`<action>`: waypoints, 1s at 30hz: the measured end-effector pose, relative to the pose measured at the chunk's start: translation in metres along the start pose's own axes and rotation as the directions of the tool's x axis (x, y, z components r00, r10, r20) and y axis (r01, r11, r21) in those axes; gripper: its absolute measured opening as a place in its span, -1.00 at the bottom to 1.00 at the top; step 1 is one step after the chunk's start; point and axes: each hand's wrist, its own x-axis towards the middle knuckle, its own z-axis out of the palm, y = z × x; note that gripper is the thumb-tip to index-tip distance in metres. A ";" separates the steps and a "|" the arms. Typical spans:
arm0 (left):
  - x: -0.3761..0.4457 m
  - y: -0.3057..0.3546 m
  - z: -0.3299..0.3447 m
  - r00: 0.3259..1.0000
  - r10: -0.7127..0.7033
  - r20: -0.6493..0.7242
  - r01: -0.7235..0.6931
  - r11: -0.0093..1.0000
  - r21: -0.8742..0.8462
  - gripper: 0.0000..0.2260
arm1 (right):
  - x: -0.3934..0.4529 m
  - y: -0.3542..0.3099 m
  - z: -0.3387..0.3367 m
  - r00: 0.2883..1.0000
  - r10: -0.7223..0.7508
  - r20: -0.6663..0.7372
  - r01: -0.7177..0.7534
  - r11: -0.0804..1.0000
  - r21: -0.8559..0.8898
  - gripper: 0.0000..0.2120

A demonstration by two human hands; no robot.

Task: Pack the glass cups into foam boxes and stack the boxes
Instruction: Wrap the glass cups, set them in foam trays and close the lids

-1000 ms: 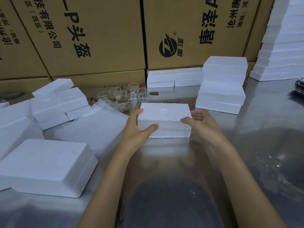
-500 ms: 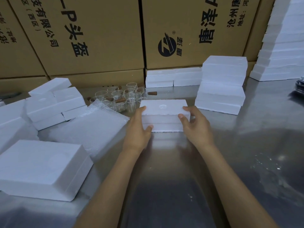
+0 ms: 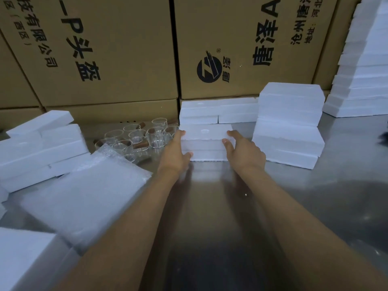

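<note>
A closed white foam box [image 3: 206,141] sits on the steel table [image 3: 231,206], just in front of a low row of foam boxes [image 3: 218,112] at the back. My left hand [image 3: 175,154] grips its left end, thumb on the front face and fingers along the side. My right hand [image 3: 243,152] grips its right end the same way. To the left of the box stand several glass cups [image 3: 138,139] with brown wooden handles. Whatever is inside the box is hidden.
A taller stack of foam boxes [image 3: 289,122] stands right of the held box. Bubble wrap sheets [image 3: 84,196] and loose foam boxes [image 3: 39,148] lie at the left. Large cardboard cartons [image 3: 109,49] wall the back. Another foam pile [image 3: 361,80] rises at far right.
Both hands have pushed the foam box away from me across the table, up to the low row of boxes at the back. The grip is unchanged.
</note>
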 end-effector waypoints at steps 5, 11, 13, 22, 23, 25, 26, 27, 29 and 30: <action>0.036 -0.005 0.014 1.000 -0.005 -0.019 0.005 1.000 0.007 -0.44 | 0.039 -0.002 0.015 0.999 0.004 0.031 -0.004 1.000 -0.009 -0.59; 0.052 0.005 0.019 1.000 -0.018 -0.022 0.021 0.988 0.152 -0.44 | 0.056 -0.009 0.012 0.987 0.050 0.155 -0.047 0.999 -0.020 -0.49; 0.045 0.017 0.018 0.995 0.000 -0.096 0.032 0.944 0.327 -0.35 | 0.047 -0.011 0.004 0.980 0.023 0.199 -0.032 0.999 0.041 -0.40; -0.021 0.086 0.060 0.971 0.233 0.053 -0.227 0.969 -0.094 -0.36 | -0.016 0.048 -0.042 0.873 -0.229 -0.430 0.267 0.963 0.030 -0.67; -0.023 0.096 0.068 0.969 0.216 0.116 -0.195 0.966 -0.169 -0.34 | -0.018 0.059 -0.048 0.851 -0.172 -0.497 0.218 0.975 0.036 -0.68; -0.026 0.115 0.081 0.963 0.173 0.208 -0.119 0.961 -0.251 -0.31 | -0.020 0.082 -0.060 0.830 0.038 -0.557 0.065 0.984 0.163 -0.62; -0.027 0.124 0.087 0.957 0.157 0.243 -0.088 0.958 -0.271 -0.31 | -0.020 0.095 -0.065 0.829 0.163 -0.534 -0.020 0.965 0.263 -0.56; -0.027 0.132 0.091 0.948 0.151 0.279 -0.068 0.956 -0.284 -0.30 | -0.021 0.106 -0.069 0.839 0.280 -0.466 -0.099 0.922 0.374 -0.50; -0.030 0.142 0.099 0.925 0.146 0.350 -0.037 0.953 -0.301 -0.27 | -0.023 0.124 -0.074 0.880 0.405 -0.249 -0.210 0.801 0.560 -0.42; -0.033 0.144 0.101 0.919 0.130 0.372 -0.008 0.950 -0.313 -0.27 | -0.024 0.130 -0.074 0.904 0.399 -0.154 -0.232 0.760 0.607 -0.40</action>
